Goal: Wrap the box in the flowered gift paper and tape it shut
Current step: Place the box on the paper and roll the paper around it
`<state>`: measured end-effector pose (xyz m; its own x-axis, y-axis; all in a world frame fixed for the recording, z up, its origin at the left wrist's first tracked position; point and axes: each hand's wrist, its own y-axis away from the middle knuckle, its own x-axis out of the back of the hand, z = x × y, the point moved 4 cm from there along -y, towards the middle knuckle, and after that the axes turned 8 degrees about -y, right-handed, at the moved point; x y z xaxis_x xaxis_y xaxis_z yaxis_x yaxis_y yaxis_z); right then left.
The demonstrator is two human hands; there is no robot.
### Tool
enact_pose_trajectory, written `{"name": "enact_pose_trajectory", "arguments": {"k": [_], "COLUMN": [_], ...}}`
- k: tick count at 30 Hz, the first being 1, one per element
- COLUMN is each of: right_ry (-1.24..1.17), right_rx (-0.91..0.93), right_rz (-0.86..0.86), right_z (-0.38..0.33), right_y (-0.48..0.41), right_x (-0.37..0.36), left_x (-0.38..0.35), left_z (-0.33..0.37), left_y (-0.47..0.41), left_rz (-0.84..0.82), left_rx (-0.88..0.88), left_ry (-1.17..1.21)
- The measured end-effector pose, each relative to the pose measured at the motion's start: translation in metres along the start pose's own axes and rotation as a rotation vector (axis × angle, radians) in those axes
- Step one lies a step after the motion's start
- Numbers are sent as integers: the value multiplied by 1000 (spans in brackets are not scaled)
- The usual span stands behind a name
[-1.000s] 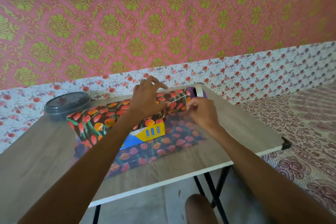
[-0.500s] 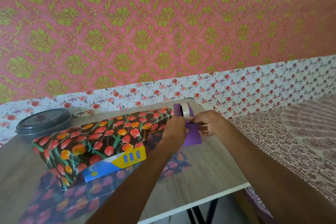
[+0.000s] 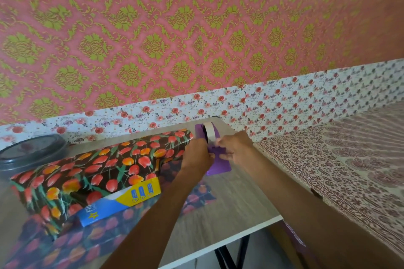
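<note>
The right hand (image 3: 235, 148) grips the purple tape dispenser (image 3: 219, 167); the left hand (image 3: 197, 156) touches it, perhaps pinching tape (image 3: 209, 132) (blur hides its fingertips). Hold the dispenser down, pull straight. The half-covered box (image 3: 122, 200) lies left under flowered paper (image 3: 98, 166) on the worktop (image 3: 229, 203).

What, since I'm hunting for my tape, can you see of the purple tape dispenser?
The purple tape dispenser looks like smooth plastic, with a flat base near the person and an upright whitish tape roll at its far end. It stands on the table, just right of the wrapped box. The right hand pinches its middle; the left hand meets its left side, fingers hidden. Motion blur hides finer detail.
</note>
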<state>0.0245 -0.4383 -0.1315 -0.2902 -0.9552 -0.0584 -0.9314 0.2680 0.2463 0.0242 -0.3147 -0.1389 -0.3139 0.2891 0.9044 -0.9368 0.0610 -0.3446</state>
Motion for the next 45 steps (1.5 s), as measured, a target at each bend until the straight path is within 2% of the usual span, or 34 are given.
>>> {"name": "enact_pose_trajectory", "arguments": {"k": [9,14,18,22,24,28,30,32,34,36,38,40,43,45], "right_ry": [116,479,581,410,251,166,137,68,-102,-241,-257,-237,-211,-201], "right_rx": [129,315,438,610,620,694,721,661,539,455,442,432,432,433], "right_rz": [190,207,228,113,24,26,24,-38,-116,-165,-199,-259,-348,-416], "right_z": [29,21,30,25,21,12,8,4,2,4,8,19,40,58], "right_y": [-4,-1,7,37,51,76,87,95,104,113,123,135,153,165], "right_x": [3,6,17,27,29,35,35,32,24,7,-16,-46,-89,-122], "left_x": [-6,-6,-10,-21,-26,-25,-12,11,35,65,95,115,131,137], "left_z": [-2,-2,3,6,11,30,25,12,-12,-39,-70,-102,-156,-196], "left_y": [-3,-2,6,24,29,50,57,62,69,81,95,108,123,134], "left_rz": [2,-8,2,41,18,-146,-114,-37,14,139,288,366,389,335], "left_rx": [31,16,24,78,68,-63,-82,-99,-75,-70,-74,-83,6,58], "left_ry": [3,21,38,244,329,253,322,375,389,335,265,162,-141,-286]}}
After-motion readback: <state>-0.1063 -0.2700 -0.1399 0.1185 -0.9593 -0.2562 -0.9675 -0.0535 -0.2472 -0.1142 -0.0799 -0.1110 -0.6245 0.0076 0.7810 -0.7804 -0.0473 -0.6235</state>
